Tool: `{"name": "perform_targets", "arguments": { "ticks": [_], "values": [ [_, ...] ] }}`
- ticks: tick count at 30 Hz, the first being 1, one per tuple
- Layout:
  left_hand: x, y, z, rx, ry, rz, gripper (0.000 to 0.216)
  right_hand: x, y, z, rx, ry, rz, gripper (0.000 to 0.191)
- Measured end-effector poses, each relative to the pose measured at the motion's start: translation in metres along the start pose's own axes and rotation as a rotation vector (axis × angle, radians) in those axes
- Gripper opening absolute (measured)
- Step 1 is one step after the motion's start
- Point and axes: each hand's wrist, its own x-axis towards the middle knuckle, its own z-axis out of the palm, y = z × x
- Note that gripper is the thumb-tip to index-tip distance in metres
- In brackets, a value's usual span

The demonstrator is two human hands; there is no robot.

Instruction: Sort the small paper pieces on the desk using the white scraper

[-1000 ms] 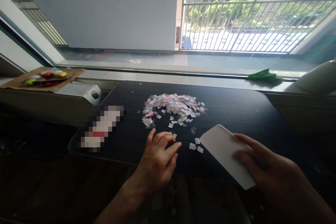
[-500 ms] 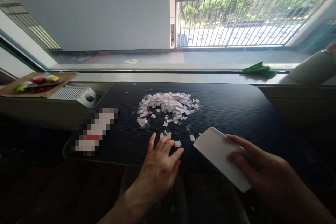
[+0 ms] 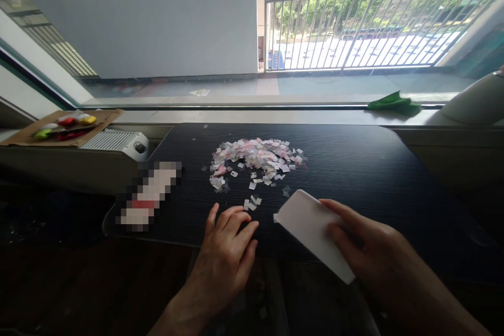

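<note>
Your right hand holds a white flat piece by its right long side, with the thumb on the face towards you and the other fingers behind it. The piece is above the near edge of the worktop, right of the middle, and it is tilted. It shows no bend under this grip, so I judge it light and rather stiff, with a smooth face that may slide a little if you press weakly. The side is a good place to hold, because the rounded far corner remains free.

Your left hand is near the same edge, more to the left, with the fingers spread and slightly curled; they seem to hold nothing. Their undersides are hidden, so I cannot tell whether they touch the wood. Just beyond them lie a few small scraps, and one more scrap peeps out at the left corner of the white piece.

The large pile of scraps lies nearer to the far edge. Such thin bits should be very light and easily scattered; pinch one at its raised corner, or gather several with flat fingers.
</note>
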Motion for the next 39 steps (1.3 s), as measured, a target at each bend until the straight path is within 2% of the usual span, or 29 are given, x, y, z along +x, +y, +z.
{"name": "perform_targets", "arguments": {
  "ticks": [4,7,9,13,15,18,23,27,32,36,39],
  "values": [
    [0.001,-0.013,0.002,-0.004,0.073,-0.007,0.024,0.003,0.034,-0.032,-0.086,0.021,0.113,0.041],
    [0.004,-0.024,0.010,-0.012,0.136,-0.008,0.021,0.015,0.048,-0.039,-0.141,0.076,0.093,0.037],
    [0.005,-0.030,0.014,-0.020,0.169,-0.005,0.021,0.021,0.048,-0.034,-0.152,0.112,0.037,0.033],
    [0.004,-0.034,0.019,-0.046,0.209,-0.008,0.021,0.014,0.042,-0.025,-0.079,0.050,-0.096,0.030],
    [0.003,-0.033,0.019,-0.059,0.216,-0.016,0.020,0.005,0.039,-0.029,-0.049,0.020,-0.195,0.027],
    [0.003,-0.032,0.019,-0.064,0.207,-0.013,0.019,-0.003,0.037,-0.041,-0.061,0.049,-0.309,0.023],
    [0.004,-0.033,0.018,-0.065,0.213,-0.006,0.018,-0.002,0.034,-0.042,-0.060,0.010,-0.315,0.023],
    [0.002,-0.032,0.016,-0.076,0.211,-0.025,0.019,-0.016,0.038,-0.039,0.003,-0.021,-0.269,0.026],
    [0.013,-0.018,0.013,-0.049,0.144,0.039,0.026,-0.029,0.038,-0.050,0.034,-0.031,-0.248,0.026],
    [0.039,-0.001,0.016,-0.044,-0.032,0.219,0.038,-0.019,0.032,-0.049,-0.036,-0.054,-0.345,0.027],
    [0.059,0.008,0.023,-0.024,-0.129,0.296,0.041,-0.016,0.029,-0.039,-0.056,-0.025,-0.351,0.027]
  ]
}}
